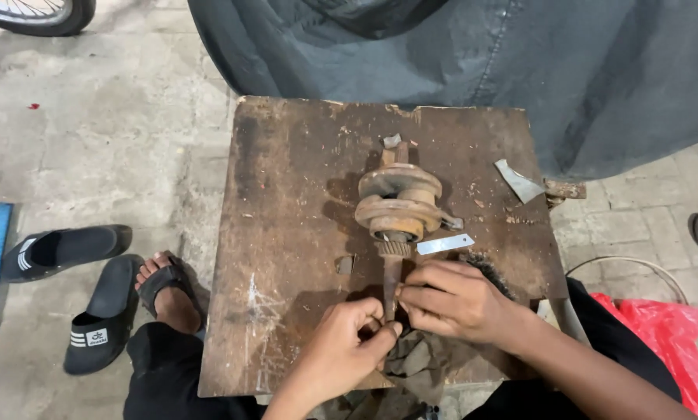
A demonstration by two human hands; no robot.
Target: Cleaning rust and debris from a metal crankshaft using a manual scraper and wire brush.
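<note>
A rusty crankshaft [399,204] with two round brown webs lies on a worn wooden board [287,233], its thin shaft pointing toward me. My left hand [343,348] and my right hand [451,299] meet at the near end of that shaft [391,284], fingers pinched around it. What the fingertips hold besides the shaft is hidden. A small toothed gear sits on the shaft just below the webs.
A flat metal strip [444,244] lies right of the shaft, a bent metal scrap [518,181] farther right. Grey cloth [520,70] hangs behind the board. Two black slippers [77,280] and a bare foot [166,292] are at left, a red bag [671,342] at right.
</note>
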